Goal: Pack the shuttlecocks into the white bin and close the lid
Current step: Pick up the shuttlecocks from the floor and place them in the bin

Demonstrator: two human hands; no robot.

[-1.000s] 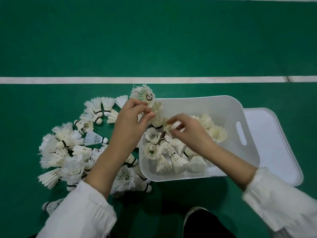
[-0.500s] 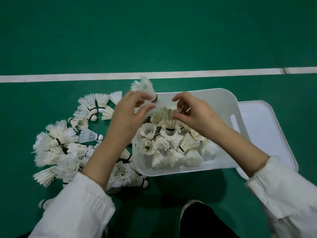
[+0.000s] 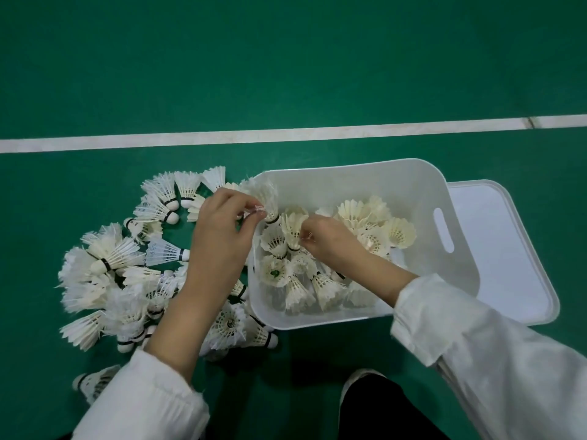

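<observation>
Both hands have dropped lower into the open white plastic bin [image 3: 413, 185] at frame centre: the left hand [image 3: 222, 230] pinches a frayed white feather shuttlecock [image 3: 263, 195] over the bin's left rim, while the right hand [image 3: 327, 239] pinches a cream shuttlecock [image 3: 293, 223] among those already inside. Packing looks about half done, I judge, with a pile of loose white shuttlecocks [image 3: 108, 281] on the green court floor [image 3: 286, 58] at lower left and the flat white lid [image 3: 508, 255] lying at right; next, both must let go and reach for more.

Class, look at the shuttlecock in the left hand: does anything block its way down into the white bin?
Nothing visible does. The left hand holds the shuttlecock over the open white bin; the lid lies aside, behind it.
</observation>
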